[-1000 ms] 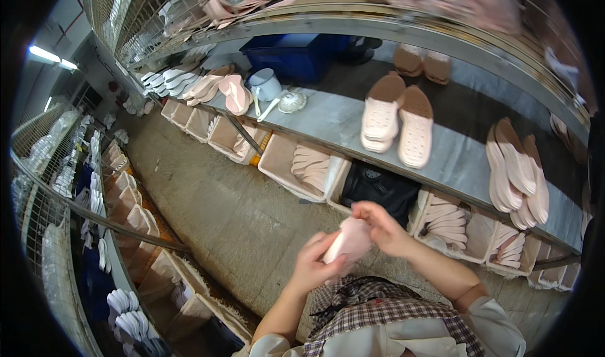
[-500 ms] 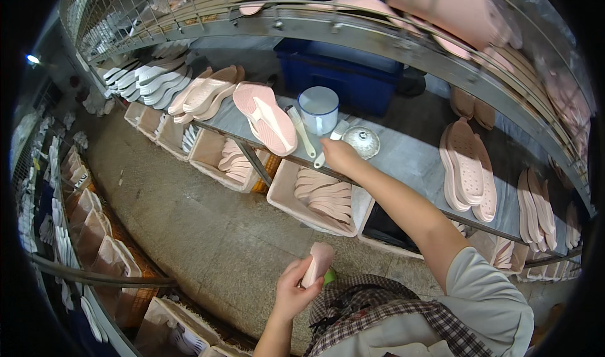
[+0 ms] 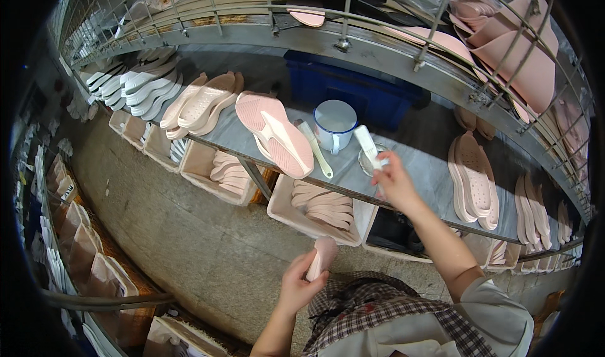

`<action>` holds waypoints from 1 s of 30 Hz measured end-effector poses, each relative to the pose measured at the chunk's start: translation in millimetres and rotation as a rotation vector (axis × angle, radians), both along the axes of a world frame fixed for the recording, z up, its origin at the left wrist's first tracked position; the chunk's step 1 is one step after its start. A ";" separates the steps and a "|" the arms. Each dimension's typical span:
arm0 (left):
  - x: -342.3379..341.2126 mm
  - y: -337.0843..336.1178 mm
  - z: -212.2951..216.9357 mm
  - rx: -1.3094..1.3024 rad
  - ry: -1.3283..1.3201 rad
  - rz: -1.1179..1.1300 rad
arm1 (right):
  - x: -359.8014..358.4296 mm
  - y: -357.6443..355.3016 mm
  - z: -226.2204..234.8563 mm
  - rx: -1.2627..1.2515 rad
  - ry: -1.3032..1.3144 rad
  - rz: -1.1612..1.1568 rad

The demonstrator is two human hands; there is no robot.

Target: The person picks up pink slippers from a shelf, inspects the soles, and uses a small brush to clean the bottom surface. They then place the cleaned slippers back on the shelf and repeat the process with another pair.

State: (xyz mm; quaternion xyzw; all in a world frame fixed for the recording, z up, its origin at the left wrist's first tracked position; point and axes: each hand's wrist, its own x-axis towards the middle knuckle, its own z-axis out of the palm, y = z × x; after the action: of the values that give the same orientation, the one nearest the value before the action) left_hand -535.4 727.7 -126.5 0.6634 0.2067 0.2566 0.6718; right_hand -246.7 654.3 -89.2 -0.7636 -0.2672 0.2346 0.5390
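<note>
My right hand (image 3: pixel 397 182) is closed on the handle of a white flat brush (image 3: pixel 367 144), raised with its broad end pointing up and away from me. Behind the brush, partly hidden, a round silvery lid (image 3: pixel 364 163) lies on the grey bench. A white enamel mug (image 3: pixel 335 122) with a blue rim stands to its left. Beside the mug lies a second brush (image 3: pixel 323 161) with a pale green handle. Low in front of my body, my left hand (image 3: pixel 301 284) grips a curved, pale pink shoe part (image 3: pixel 323 256), its exact kind unclear.
Pink-and-cream soles (image 3: pixel 277 136) lie left of the mug, and more pink soles (image 3: pixel 472 174) stand at the right. A blue bin (image 3: pixel 353 86) sits behind. Overhead runs a wire-fronted shelf (image 3: pixel 252 32). Lined baskets (image 3: pixel 277 215) of pink pieces stand below the bench edge.
My right hand has picked the brush up from beside the mug and moved right with it, over the lid. My left hand still holds the pink shoe part, almost unmoved.
</note>
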 end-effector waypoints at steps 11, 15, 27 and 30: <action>-8.8 -13.1 0.3 0.022 0.089 -0.003 | 89.1 126.9 59.0 -0.648 -0.733 0.295; -16.0 -23.3 2.4 0.069 0.115 0.067 | 101.2 128.3 57.8 -0.641 -0.582 0.353; -3.1 -43.3 19.8 0.135 0.099 0.073 | 79.1 53.0 85.7 -0.191 -0.818 0.236; -1.3 -48.9 28.4 0.158 0.096 0.029 | 39.1 -2.9 92.5 0.033 -0.498 0.427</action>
State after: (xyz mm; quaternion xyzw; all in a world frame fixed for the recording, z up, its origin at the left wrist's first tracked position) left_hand -536.7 678.8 -98.0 0.7227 0.2275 0.2499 0.6029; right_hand -207.6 651.4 3.2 -0.7154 -0.5485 0.1442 0.4081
